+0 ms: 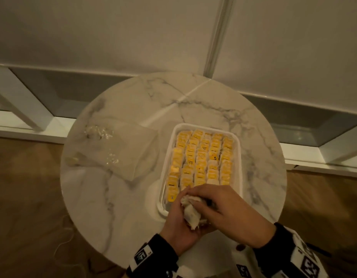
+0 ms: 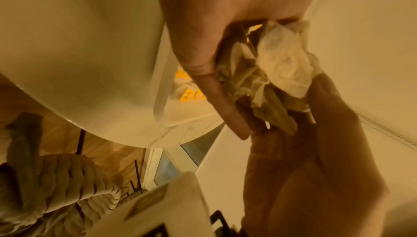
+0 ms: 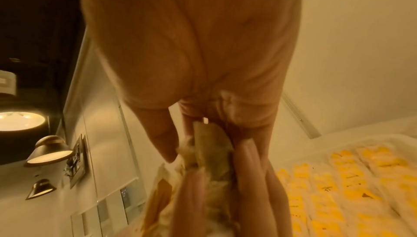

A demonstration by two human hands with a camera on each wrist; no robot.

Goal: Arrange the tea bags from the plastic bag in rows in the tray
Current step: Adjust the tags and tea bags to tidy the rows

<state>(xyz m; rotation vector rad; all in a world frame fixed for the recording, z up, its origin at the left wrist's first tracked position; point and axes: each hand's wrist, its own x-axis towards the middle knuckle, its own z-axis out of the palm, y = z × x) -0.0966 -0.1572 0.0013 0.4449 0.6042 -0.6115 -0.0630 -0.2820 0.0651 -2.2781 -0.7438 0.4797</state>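
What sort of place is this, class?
Probably a hotel room or a home: a round white marble-look table on a wooden plank floor, with brass wall lamps beside a switch plate.

Three views, one shared corner of your table

Your head camera looks steeply down on the round table (image 1: pixel 117 197); both wrist cameras sit close along your fingers (tilted, very near), sharing the held tea bags (image 1: pixel 190 211) and tray (image 1: pixel 238 149).
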